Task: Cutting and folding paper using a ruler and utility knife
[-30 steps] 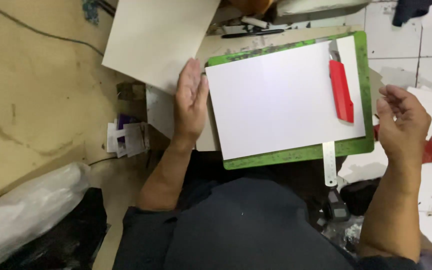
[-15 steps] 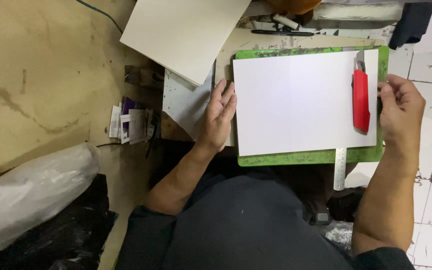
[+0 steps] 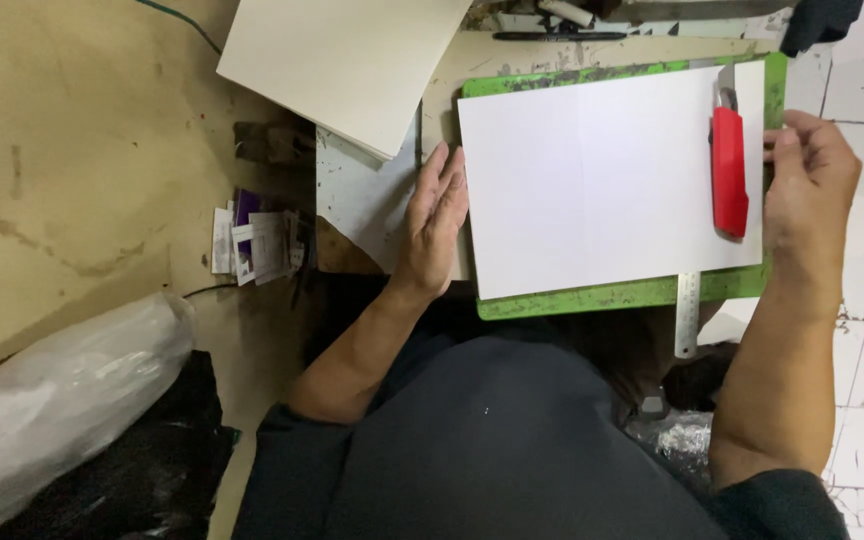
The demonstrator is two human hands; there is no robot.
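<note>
A white sheet [image 3: 602,170] lies on a green cutting mat [image 3: 592,297] in front of me. Near the sheet's right edge rests a red utility knife [image 3: 729,170], pointing away from me. My left hand [image 3: 437,215] lies flat with its fingers straight, its side against the sheet's left edge, holding nothing. My right hand [image 3: 810,185] is at the right edge of the mat beside the knife, fingers curled over that edge. Whether it grips the mat or the sheet does not show.
A metal ruler [image 3: 687,315] sticks out from under the mat's near edge. A large beige board [image 3: 342,60] lies at the upper left, with a black pen [image 3: 557,36] beyond the mat. Paper scraps [image 3: 257,245] and a clear plastic bag [image 3: 62,390] lie at my left.
My right hand has come in from the right to the mat's edge next to the knife. My left hand has stayed at the sheet's left edge. The sheet now sits squarer to me.
</note>
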